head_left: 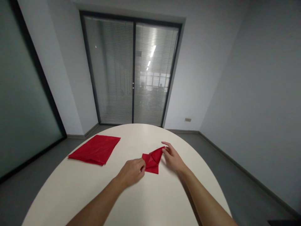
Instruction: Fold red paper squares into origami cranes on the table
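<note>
A small folded red sheet (pixel 152 161) lies near the middle of the white table, with creased flaps and one corner lifted toward the right. My left hand (pixel 133 171) is closed on its left edge, fingers curled. At the raised upper right corner, my right hand (pixel 172 157) pinches the red material between thumb and a finger, while its index finger stretches out above. Whether the piece is cloth or paper cannot be told.
A larger stack of flat red sheets (pixel 96 149) rests on the left part of the round white table (pixel 131 135). Beyond the table stand a glass door with blinds (pixel 134 72) and grey walls.
</note>
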